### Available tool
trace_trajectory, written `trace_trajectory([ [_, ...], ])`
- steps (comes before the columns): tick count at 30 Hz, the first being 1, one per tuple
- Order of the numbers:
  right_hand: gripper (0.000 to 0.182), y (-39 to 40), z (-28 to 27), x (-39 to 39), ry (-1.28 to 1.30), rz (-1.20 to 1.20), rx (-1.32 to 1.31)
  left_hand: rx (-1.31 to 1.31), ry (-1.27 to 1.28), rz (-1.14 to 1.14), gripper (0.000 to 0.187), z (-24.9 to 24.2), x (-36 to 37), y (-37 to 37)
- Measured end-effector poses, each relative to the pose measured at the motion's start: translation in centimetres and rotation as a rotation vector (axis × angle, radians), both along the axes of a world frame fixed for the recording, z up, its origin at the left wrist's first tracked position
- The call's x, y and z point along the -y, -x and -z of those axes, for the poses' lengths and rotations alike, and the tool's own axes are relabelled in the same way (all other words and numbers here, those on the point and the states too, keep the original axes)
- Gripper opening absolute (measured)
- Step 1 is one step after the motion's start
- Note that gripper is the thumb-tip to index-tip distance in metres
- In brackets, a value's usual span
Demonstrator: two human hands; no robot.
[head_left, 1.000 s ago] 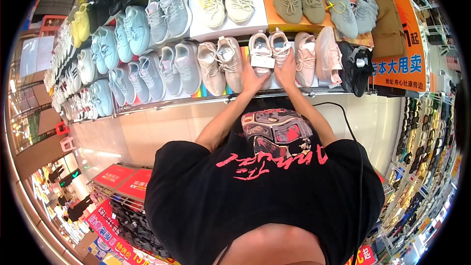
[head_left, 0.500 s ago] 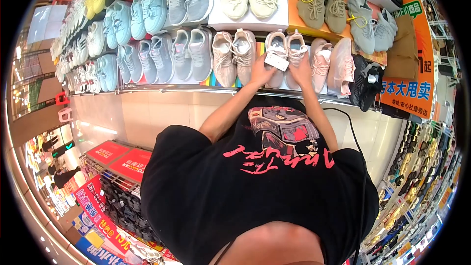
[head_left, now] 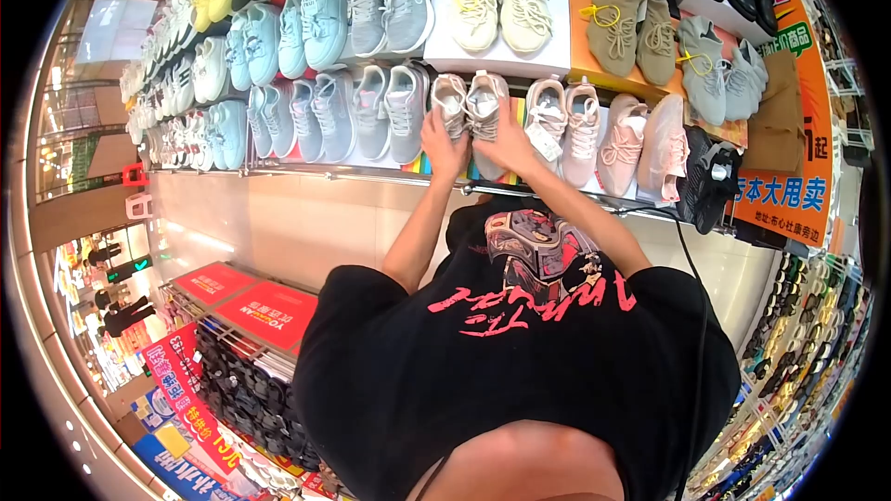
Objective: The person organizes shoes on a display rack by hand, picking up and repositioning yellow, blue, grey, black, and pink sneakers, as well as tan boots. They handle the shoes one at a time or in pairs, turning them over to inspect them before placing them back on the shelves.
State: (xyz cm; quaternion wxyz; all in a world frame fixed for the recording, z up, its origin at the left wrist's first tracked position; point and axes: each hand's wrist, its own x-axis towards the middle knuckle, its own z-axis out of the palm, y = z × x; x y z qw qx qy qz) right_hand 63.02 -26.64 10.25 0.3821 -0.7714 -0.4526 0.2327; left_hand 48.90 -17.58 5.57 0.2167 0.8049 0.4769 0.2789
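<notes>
On the front row of a shoe display, my left hand (head_left: 445, 147) is closed around the left side of a beige lace-up sneaker (head_left: 449, 102). My right hand (head_left: 503, 146) grips the matching sneaker (head_left: 485, 100) beside it, thumb toward the inner side. Both shoes stand toes toward me, with white paper inside, and my fingers hide part of their fronts. Just right of my right hand stands a pale pink sneaker (head_left: 546, 104) with a white tag (head_left: 543, 142) on its laces. Its mate (head_left: 581, 125) stands next to it.
Grey sneakers (head_left: 406, 107) line the left, and pink shoes (head_left: 623, 144) the right. Behind, a cream pair (head_left: 524, 5) stands on a white box (head_left: 501, 58). A metal rail (head_left: 371, 176) runs along the front edge. A black cable (head_left: 698, 343) hangs by my right side.
Both hands have left the pale pink pair with the tag and moved left onto the beige pair. The whole view has shifted a little, so the display sits further right.
</notes>
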Motion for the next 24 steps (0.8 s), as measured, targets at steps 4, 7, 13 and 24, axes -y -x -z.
trace_trajectory([
  [4,0.098,-0.8,1.8,-0.1,0.243,-0.033,-0.084,0.122,-0.041,0.106,0.054,0.3,-1.5,-0.3],
  [7,0.087,-1.0,3.1,-1.0,0.105,0.000,0.041,0.090,-0.066,0.182,0.050,0.3,-2.0,-0.3],
  [13,0.074,-2.4,2.4,-1.2,0.184,-0.047,-0.053,0.030,-0.036,0.196,0.050,1.1,-2.5,-0.2],
  [24,0.033,-10.7,-3.8,12.7,-0.352,0.630,0.150,0.263,-0.027,0.310,0.070,-8.1,5.1,-10.8],
])
